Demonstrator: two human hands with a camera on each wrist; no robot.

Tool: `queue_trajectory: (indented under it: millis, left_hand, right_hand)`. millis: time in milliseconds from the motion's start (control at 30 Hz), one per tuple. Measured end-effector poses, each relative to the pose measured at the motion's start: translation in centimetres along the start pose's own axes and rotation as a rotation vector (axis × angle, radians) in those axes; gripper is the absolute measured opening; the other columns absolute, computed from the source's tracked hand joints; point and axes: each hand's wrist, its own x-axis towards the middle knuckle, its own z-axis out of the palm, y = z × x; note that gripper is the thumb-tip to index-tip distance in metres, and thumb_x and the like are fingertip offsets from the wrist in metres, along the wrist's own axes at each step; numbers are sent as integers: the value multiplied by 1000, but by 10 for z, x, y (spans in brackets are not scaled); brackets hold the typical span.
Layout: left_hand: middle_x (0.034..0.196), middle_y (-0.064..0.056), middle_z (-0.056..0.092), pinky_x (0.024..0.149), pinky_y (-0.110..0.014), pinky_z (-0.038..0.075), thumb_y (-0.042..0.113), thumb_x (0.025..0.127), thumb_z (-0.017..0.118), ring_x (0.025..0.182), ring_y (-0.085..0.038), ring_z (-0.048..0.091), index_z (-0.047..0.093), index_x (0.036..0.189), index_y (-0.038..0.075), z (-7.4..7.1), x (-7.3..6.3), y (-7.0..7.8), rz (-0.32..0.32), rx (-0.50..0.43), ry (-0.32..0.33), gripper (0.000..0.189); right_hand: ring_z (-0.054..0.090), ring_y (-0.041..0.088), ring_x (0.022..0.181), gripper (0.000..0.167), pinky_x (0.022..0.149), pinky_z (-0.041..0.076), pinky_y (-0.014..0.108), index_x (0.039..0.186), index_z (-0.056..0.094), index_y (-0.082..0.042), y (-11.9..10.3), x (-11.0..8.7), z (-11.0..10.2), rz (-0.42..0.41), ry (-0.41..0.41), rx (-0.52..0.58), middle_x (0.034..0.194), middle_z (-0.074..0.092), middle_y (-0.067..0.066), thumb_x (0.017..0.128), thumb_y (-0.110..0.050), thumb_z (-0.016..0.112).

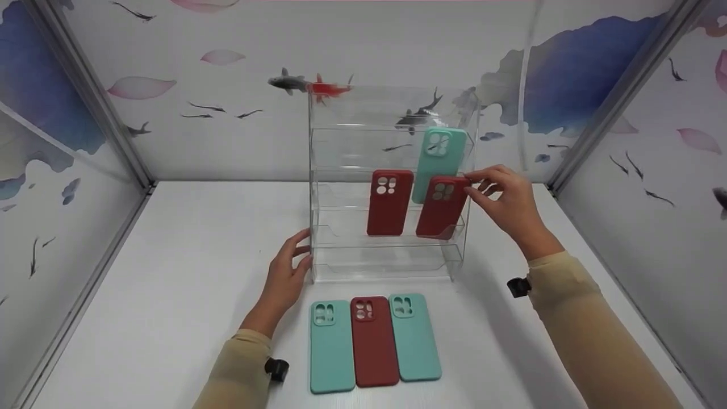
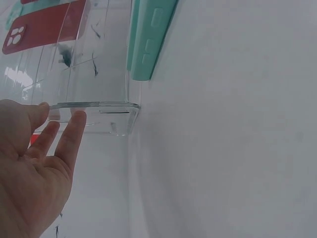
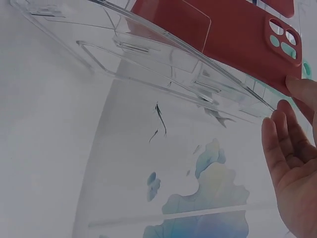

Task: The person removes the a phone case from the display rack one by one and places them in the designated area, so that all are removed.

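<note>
My right hand (image 1: pixel 508 199) pinches the upper right corner of a red phone case (image 1: pixel 440 213) between thumb and finger. The case stands tilted in a lower tier of a clear acrylic display rack (image 1: pixel 352 272). In the right wrist view, the thumb (image 3: pixel 303 93) lies on the case near its camera cutouts. Beside it on the same tier stands another red phone case (image 1: pixel 389 210). A teal phone case (image 1: pixel 443 149) leans one tier higher, partly hidden behind the pinched one. My left hand (image 1: pixel 287 272) touches the rack's left side panel with its fingertips, fingers mostly straight.
In front of the rack, a teal case (image 1: pixel 332 358), a red case (image 1: pixel 376 352) and another teal case (image 1: pixel 416 346) lie side by side on the white table (image 1: pixel 187 272). Printed panels (image 1: pixel 227 136) in metal frames (image 1: pixel 93 96) enclose the back and sides.
</note>
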Motion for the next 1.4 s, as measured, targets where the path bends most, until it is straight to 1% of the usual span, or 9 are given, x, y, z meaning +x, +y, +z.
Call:
queue_trajectory:
  millis: [167, 433, 567, 733, 933, 1067, 1200, 1267, 1400]
  left_hand:
    - [162, 2, 43, 112, -49, 51, 16, 107, 57, 140, -25, 53, 37, 158, 27, 1, -1, 1, -12, 4, -2, 56]
    - [162, 2, 42, 113, -51, 50, 17, 107, 58, 141, -25, 52, 37, 158, 29, 0, 0, 2, -36, -11, -5, 57]
    - [162, 1, 41, 113, -51, 50, 15, 107, 58, 141, -25, 52, 36, 158, 29, 0, 1, 2, -36, -11, -5, 58]
    - [161, -1, 44, 112, -50, 51, 14, 107, 58, 140, -26, 52, 37, 158, 26, 0, 0, 2, -22, 3, -1, 57]
    - [161, 0, 43, 113, -51, 50, 14, 107, 57, 141, -26, 52, 37, 158, 25, 0, 0, 3, -20, 7, 0, 56]
    - [162, 0, 42, 113, -50, 50, 16, 108, 56, 141, -25, 52, 36, 158, 27, 0, -1, 3, -19, -6, -5, 55]
    - [162, 1, 42, 112, -50, 51, 17, 108, 56, 141, -25, 52, 37, 158, 27, 0, -1, 2, -20, -9, -8, 55]
    - [162, 1, 42, 112, -51, 51, 16, 108, 56, 141, -25, 52, 37, 158, 28, 0, -1, 2, -21, -12, -6, 55]
    - [162, 2, 42, 112, -51, 51, 14, 107, 57, 141, -25, 52, 37, 158, 28, 0, 0, 1, -27, -14, -7, 56]
  right_hand:
    - [70, 7, 90, 26, 81, 56, 9, 117, 78, -13, 1, -4, -1, -21, -3, 53, 107, 76, 5, 91, -10, 79]
    - [75, 12, 89, 24, 81, 55, 6, 116, 78, -15, -3, -7, -3, 1, -4, 67, 106, 77, 5, 92, -12, 79]
    - [74, 6, 91, 24, 83, 56, 8, 116, 78, -14, -5, -8, -6, -25, -3, 85, 106, 76, 5, 92, -11, 78]
    - [72, -1, 93, 25, 85, 57, 10, 114, 78, -12, -9, -11, -9, -78, 29, 124, 104, 76, 6, 90, -5, 79]
    - [73, 6, 91, 28, 85, 58, 12, 113, 78, -7, -20, -11, -17, -112, 67, 171, 103, 76, 8, 87, 3, 79]
    - [74, 8, 92, 26, 87, 59, 15, 114, 77, -2, -35, -11, -24, -123, 74, 199, 102, 76, 11, 88, 5, 77]
    - [73, 8, 91, 27, 88, 60, 16, 113, 77, 2, -50, -12, -29, -147, 93, 231, 101, 75, 16, 87, 9, 76]
    - [73, 9, 91, 28, 88, 60, 17, 113, 77, 2, -52, -12, -31, -154, 100, 254, 100, 74, 17, 87, 11, 75]
    - [74, 11, 91, 30, 86, 61, 18, 113, 77, 1, -46, -13, -32, -142, 94, 305, 101, 74, 18, 86, 12, 76]
